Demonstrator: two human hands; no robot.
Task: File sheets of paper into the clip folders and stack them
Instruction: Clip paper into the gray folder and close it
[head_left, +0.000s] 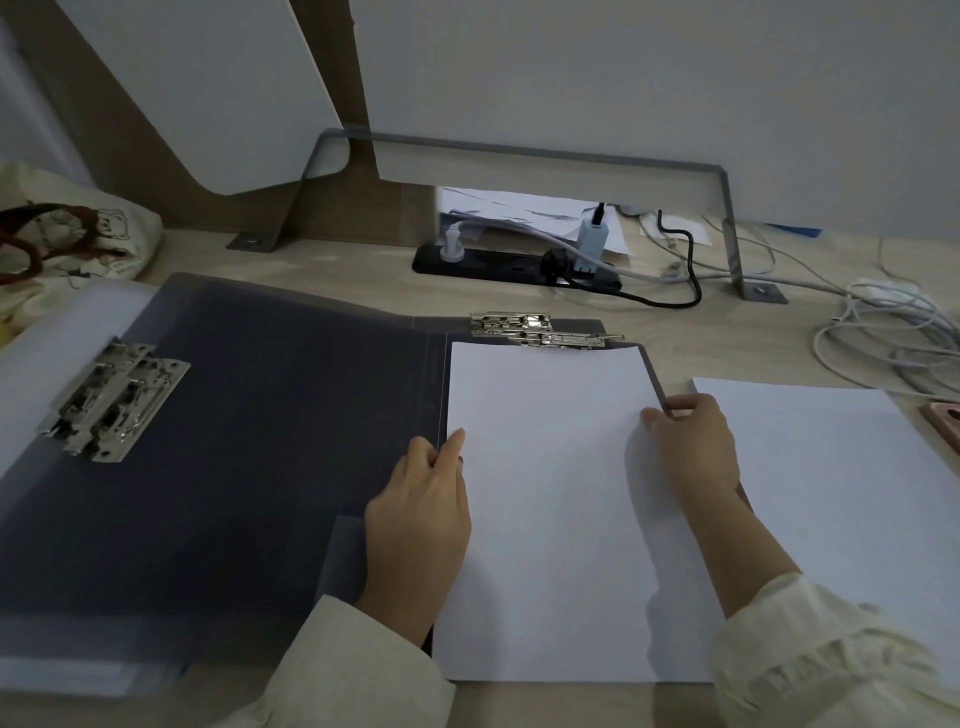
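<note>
At the desk's (363, 296) near edge, one open grey plastic clip folder (249, 441) holds one white sheet (556, 509); left hand (421, 519) and right hand (691, 447) each pinch its side edges.

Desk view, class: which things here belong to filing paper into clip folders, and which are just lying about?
Belong to the job:
open dark folder
its metal clip
sheet held by the left hand and right hand: sheet
spare paper

Just lying about:
power strip
cables
cloth bag
</note>
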